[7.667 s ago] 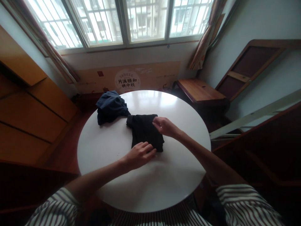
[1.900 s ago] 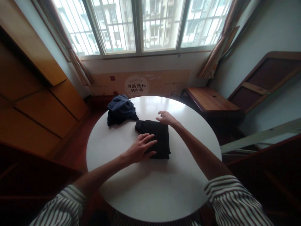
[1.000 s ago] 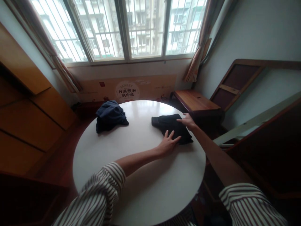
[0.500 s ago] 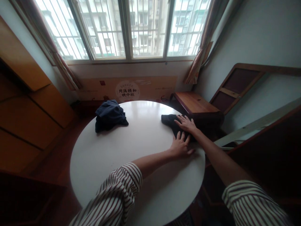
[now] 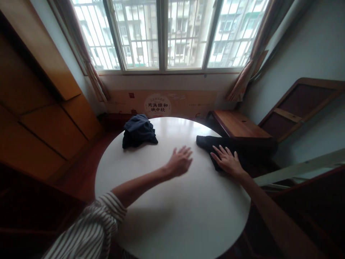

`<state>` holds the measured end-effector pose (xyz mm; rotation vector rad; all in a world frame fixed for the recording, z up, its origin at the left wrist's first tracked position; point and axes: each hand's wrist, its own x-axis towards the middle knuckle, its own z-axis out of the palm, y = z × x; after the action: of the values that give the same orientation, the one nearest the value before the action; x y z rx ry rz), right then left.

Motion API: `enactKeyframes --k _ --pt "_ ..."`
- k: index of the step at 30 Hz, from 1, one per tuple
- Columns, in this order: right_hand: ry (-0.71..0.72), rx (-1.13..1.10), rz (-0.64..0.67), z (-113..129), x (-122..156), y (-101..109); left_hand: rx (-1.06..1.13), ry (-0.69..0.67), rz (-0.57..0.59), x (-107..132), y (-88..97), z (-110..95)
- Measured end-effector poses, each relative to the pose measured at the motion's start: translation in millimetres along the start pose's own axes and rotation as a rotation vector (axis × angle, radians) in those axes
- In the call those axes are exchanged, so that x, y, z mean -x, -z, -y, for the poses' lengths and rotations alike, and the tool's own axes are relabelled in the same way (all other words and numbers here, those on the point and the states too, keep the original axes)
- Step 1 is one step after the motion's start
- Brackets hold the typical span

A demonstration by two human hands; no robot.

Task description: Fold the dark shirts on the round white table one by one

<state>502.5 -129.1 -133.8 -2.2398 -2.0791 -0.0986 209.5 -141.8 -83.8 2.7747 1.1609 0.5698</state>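
Our left hand (image 5: 179, 162) lies palm down, fingers loosely together, reaching forward from a striped sleeve (image 5: 93, 226). Our right hand (image 5: 228, 162) is also palm down, well apart from it, fingers spread and slightly curved, above a bare forearm (image 5: 272, 216).

You count two bare hands, your left hand (image 5: 179, 162) and your right hand (image 5: 226, 160). You have one round white table (image 5: 172, 223) with two garments on it: one navy bundle (image 5: 138, 132) and one black piece (image 5: 212, 145). Beyond are one wooden bench (image 5: 239, 124), two curtains (image 5: 93, 79), and one four-pane window (image 5: 163, 36).
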Motion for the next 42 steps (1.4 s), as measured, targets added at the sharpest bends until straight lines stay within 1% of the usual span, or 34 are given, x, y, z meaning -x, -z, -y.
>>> enactKeyframes --k 2,4,5,6,7,9,11,13,15,17,19,20,22,23,24,25,26,27,28,29,30,31,32,33,36,37,38,40,42 --pt "0.026 0.026 -0.077 2 16 -8 -0.117 0.213 -0.151 -6 39.5 62" --pt "0.035 0.032 -0.147 5 25 -12 -0.187 0.454 -0.276 -9 76.2 118" --pt "0.031 0.026 -0.168 6 27 -13 -0.199 0.517 -0.306 -9 91.9 140" --pt "0.026 0.017 -0.181 8 28 -14 -0.194 0.581 -0.316 -7 105.3 156" --pt "0.020 0.010 -0.190 10 29 -14 -0.165 0.635 -0.320 -5 116.2 167" --pt "0.015 0.001 -0.202 12 29 -12 -0.100 0.676 -0.325 2 131.0 176" --pt "0.015 -0.005 -0.214 14 30 -11 -0.056 0.661 -0.346 6 139.6 173" --pt "0.017 -0.011 -0.221 15 32 -10 -0.055 0.646 -0.379 4 146.8 168" --pt "0.019 -0.018 -0.229 16 33 -10 -0.081 0.640 -0.457 -3 156.5 164" --pt "0.022 -0.023 -0.240 16 34 -10 -0.124 0.623 -0.566 -11 168.5 160" --pt "0.025 -0.027 -0.250 17 35 -11 -0.157 0.577 -0.650 -17 178.8 151" --pt "0.026 -0.027 -0.252 17 35 -11 -0.158 0.542 -0.678 -18 181.3 142" --pt "0.026 -0.027 -0.251 16 34 -10 -0.099 0.429 -0.716 -12 177.9 117" --pt "0.026 -0.025 -0.248 16 34 -10 -0.034 0.363 -0.718 -6 171.5 101" --pt "0.025 -0.023 -0.246 16 34 -10 0.059 0.294 -0.703 2 162.1 83" --pt "0.025 -0.020 -0.245 16 33 -10 0.174 0.232 -0.643 12 150.5 65" --pt "0.025 -0.017 -0.245 16 33 -10 0.302 0.183 -0.540 23 137.6 47" --pt "0.026 -0.013 -0.245 16 33 -10 0.429 0.134 -0.408 35 124.4 30" --pt "0.027 -0.008 -0.244 16 33 -10 0.545 0.064 -0.235 47 112.0 17" --pt "0.029 -0.002 -0.239 16 33 -10 0.635 -0.014 -0.058 58 101.2 7" --pt "0.031 0.003 -0.230 16 34 -10 0.696 -0.083 0.089 68 92.7 3" --pt "0.034 0.006 -0.217 17 36 -11 0.725 -0.129 0.185 76 86.7 3" --pt "0.040 0.006 -0.201 18 39 -11 0.721 -0.140 0.209 83 83.1 9" --pt "0.051 0.003 -0.185 20 42 -12 0.686 -0.115 0.170 89 81.7 19" --pt "0.085 -0.046 -0.167 33 57 -9 0.440 0.087 -0.087 98 84.4 67" --pt "0.103 -0.084 -0.178 40 63 -7 0.343 0.145 -0.127 101 85.4 84" --pt "0.132 -0.137 -0.190 48 70 -4 0.255 0.187 -0.131 103 85.4 98" --pt "0.222 -0.289 -0.189 67 83 5 0.118 0.207 -0.059 108 81.4 118" --pt "0.319 -0.455 -0.129 86 95 16 0.022 0.160 0.055 112 72.8 125"
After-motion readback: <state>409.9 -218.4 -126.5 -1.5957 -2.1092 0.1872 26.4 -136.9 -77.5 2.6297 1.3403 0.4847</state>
